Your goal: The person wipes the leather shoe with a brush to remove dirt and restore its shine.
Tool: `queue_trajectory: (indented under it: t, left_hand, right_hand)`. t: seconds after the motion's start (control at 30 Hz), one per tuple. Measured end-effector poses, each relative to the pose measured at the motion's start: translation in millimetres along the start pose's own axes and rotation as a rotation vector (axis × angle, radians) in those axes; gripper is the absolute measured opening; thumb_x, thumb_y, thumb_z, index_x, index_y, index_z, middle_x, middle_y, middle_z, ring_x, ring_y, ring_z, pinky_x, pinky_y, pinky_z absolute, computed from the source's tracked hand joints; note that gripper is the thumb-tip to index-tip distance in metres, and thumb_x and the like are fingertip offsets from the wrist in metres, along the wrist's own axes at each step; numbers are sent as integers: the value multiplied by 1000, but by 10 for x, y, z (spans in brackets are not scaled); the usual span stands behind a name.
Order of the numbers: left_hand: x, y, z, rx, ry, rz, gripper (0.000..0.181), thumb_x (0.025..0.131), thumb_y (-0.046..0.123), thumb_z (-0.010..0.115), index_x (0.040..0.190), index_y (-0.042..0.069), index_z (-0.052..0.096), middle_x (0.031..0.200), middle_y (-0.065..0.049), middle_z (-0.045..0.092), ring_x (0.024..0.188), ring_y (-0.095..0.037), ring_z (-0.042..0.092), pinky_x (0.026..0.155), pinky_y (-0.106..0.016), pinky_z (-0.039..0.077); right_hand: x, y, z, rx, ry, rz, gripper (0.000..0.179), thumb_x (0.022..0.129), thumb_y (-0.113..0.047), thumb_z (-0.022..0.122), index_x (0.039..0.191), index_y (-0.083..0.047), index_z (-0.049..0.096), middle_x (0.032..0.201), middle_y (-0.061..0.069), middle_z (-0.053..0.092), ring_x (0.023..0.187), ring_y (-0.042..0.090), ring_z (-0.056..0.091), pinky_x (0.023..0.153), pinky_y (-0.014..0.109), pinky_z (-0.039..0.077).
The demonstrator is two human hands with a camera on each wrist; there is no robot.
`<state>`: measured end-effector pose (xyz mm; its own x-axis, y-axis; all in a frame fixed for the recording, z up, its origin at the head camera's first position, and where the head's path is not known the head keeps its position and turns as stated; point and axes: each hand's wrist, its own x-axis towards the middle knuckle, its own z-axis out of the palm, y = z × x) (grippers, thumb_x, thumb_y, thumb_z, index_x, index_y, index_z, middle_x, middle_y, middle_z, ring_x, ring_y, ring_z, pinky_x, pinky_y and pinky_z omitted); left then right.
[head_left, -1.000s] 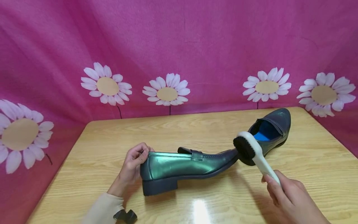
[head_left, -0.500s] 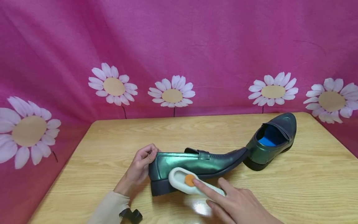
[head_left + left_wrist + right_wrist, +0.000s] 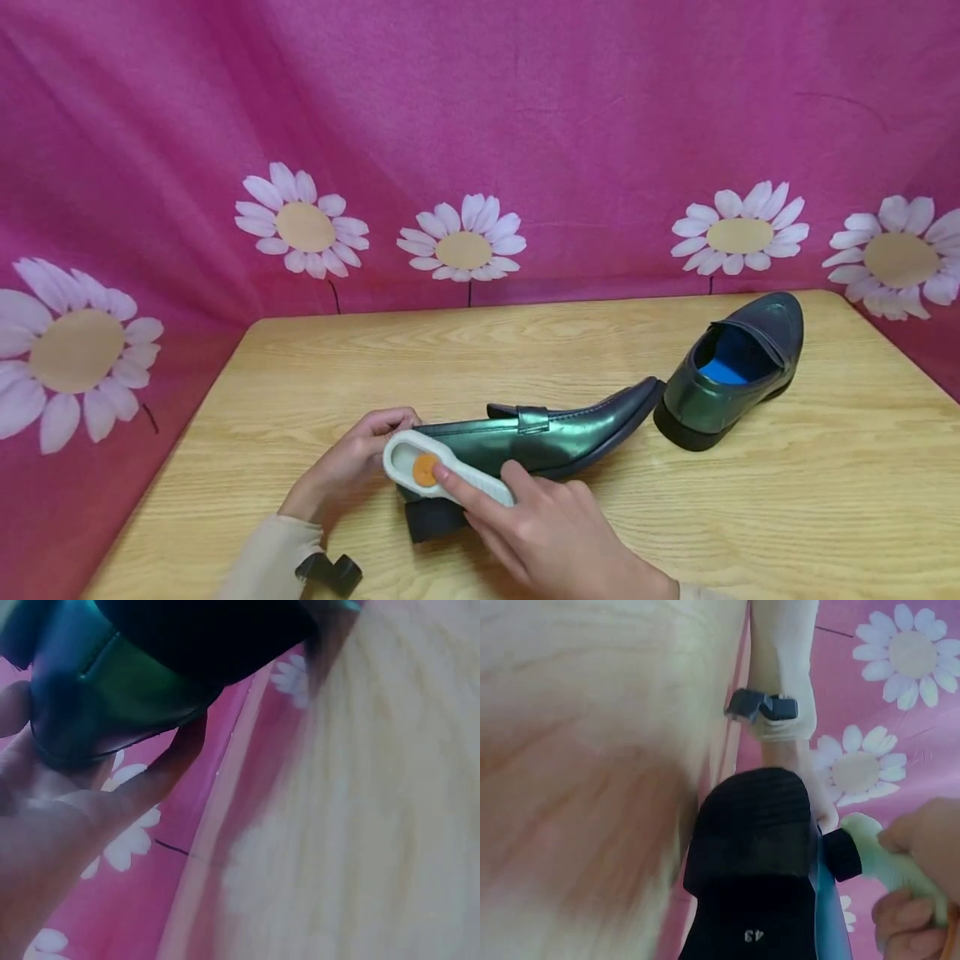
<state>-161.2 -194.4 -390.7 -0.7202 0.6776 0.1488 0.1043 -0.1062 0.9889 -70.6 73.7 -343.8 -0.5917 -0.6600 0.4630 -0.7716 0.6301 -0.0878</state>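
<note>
A shiny dark green loafer (image 3: pixel 573 437) is held by its heel end in my left hand (image 3: pixel 360 454), toe pointing right and tilted upward. In the left wrist view the thumb and fingers (image 3: pixel 161 769) wrap the back of the heel (image 3: pixel 112 705). My right hand (image 3: pixel 562 533) grips a white-handled shoe brush (image 3: pixel 474 477), index finger on its orange button (image 3: pixel 425 469). The black bristles (image 3: pixel 841 855) lie against the shoe's side near the heel in the right wrist view, beside the black sole (image 3: pixel 750 825) marked 43.
A matching loafer (image 3: pixel 731 375) with a blue insole stands at the right of the wooden table (image 3: pixel 810 483), close to the held shoe's toe. A pink curtain (image 3: pixel 592 125) with white flowers hangs behind. A black strap (image 3: pixel 330 573) sits at the left sleeve.
My right hand has brought the brush from the right, near the other loafer, leftward across the held shoe to its heel end. The held loafer now tilts more, toe up.
</note>
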Motion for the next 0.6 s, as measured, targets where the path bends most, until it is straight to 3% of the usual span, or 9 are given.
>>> queue_trajectory:
  t: [0.17,0.37,0.43,0.53,0.6]
  left_hand:
    - [11,63,-17,59,-30,-20,32,106,16,32,96,9,62,87,3,58,84,-9,54,79,-27,45]
    - [14,139,7,107,-16,-7,29,101,7,38,96,14,66,89,5,61,87,-10,55,83,-31,44]
    - [-9,169,22,121,-3,-21,27,101,8,40,93,12,65,87,5,60,86,-10,54,84,-31,43]
    - [-47,212,36,144,-15,-34,29,104,14,37,88,4,59,82,5,55,81,-9,51,81,-31,42]
    - [-62,232,41,162,-22,-29,31,105,15,36,88,-1,57,81,5,54,81,-9,51,81,-30,42]
  right_hand:
    - [-24,-17,-17,72,-116,-70,67,89,-30,69,148,-32,38,65,-4,48,47,1,30,41,12,22]
    - [16,-2,-33,51,-64,-47,68,85,-27,73,145,-30,42,67,-4,49,47,3,33,42,14,25]
    - [28,-45,14,9,-29,-112,65,84,-29,73,143,-29,46,63,-4,47,46,3,31,40,14,21]
    - [17,-136,83,-9,-68,-232,59,92,-43,62,145,-29,43,60,-5,42,43,1,23,39,14,15]
    - [15,-170,112,-31,-78,-260,57,94,-48,56,146,-30,41,59,-5,42,43,2,22,38,15,13]
